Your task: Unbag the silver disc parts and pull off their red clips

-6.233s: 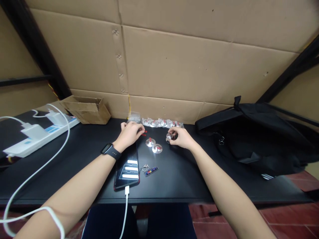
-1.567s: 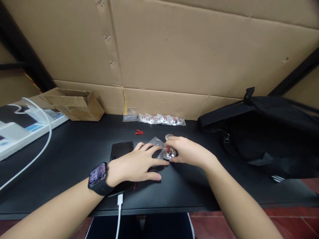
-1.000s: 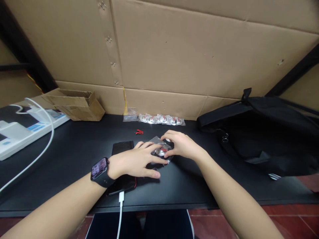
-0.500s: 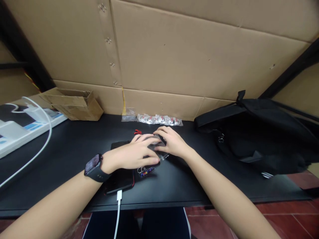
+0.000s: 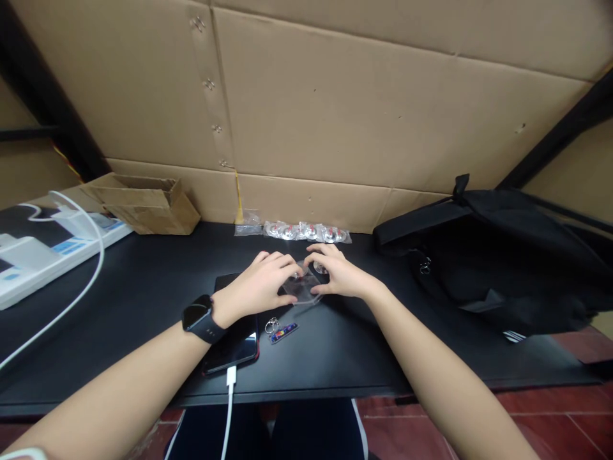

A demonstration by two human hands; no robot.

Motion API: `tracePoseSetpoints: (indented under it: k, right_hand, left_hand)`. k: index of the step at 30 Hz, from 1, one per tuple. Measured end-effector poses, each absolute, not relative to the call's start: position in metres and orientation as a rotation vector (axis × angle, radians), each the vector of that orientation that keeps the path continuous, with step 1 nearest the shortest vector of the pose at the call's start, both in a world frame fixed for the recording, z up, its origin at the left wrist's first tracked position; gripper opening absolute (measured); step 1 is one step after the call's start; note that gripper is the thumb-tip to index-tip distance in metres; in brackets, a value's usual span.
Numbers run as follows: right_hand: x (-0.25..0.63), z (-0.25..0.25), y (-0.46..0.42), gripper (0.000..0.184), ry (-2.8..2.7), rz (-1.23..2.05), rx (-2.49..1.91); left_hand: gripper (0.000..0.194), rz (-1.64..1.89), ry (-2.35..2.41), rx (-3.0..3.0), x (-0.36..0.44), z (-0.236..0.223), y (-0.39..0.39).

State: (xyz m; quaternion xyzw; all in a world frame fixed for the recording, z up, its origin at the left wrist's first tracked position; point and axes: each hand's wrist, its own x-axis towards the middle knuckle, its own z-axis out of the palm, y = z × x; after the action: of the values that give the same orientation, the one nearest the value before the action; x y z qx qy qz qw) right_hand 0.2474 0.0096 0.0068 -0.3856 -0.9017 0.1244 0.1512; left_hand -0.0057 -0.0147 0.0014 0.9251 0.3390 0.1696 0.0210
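Clear plastic bag between left hand and right hand, over the desk. Fingers bent at its edges, can't tell if gripping. Silver disc shows inside right hand's curl.

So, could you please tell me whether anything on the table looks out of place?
Nothing looks spilled. The phone seems out of place: it lies partly hidden by the left hand, close to the plastic bag.

We see a clear, glossy plastic pouch; a smooth, low-sheen worktop; a glassy, reflective phone; a dull cloth bag; a matt cardboard box; shiny, metallic-looking discs under crinkled clear film; a bright metal ring.
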Motion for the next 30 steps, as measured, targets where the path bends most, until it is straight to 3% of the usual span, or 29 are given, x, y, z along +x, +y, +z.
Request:
tracePoseSetpoints:
  k: [9,16,21,23,26,30]
  right_hand:
    - [0.247,0.005,0.013,0.011,-2.587,0.38,-1.057]
    - [0.242,0.0,0.014,0.02,-2.479,0.324,-1.155]
    - [0.236,-0.005,0.013,0.024,-2.363,0.14,-1.301]
    - [0.235,-0.006,0.013,0.038,-2.36,0.081,-1.271]
    - [0.235,-0.006,0.012,0.026,-2.439,0.08,-1.184]
    - [0.233,-0.007,0.011,0.027,-2.525,0.146,-1.153]
  left_hand:
    - [0.014,0.517,1.085,2.837,-0.01,-0.001,-0.012]
    - [0.016,0.657,1.37,2.604,-0.006,-0.006,-0.008]
    - [0.04,0.769,1.473,2.555,-0.006,-0.01,-0.004]
    - [0.035,0.782,1.485,2.639,-0.006,-0.011,-0.003]
    - [0.017,0.739,1.434,2.736,-0.006,-0.012,-0.002]
    - [0.02,0.65,1.315,2.726,-0.006,-0.013,-0.002]
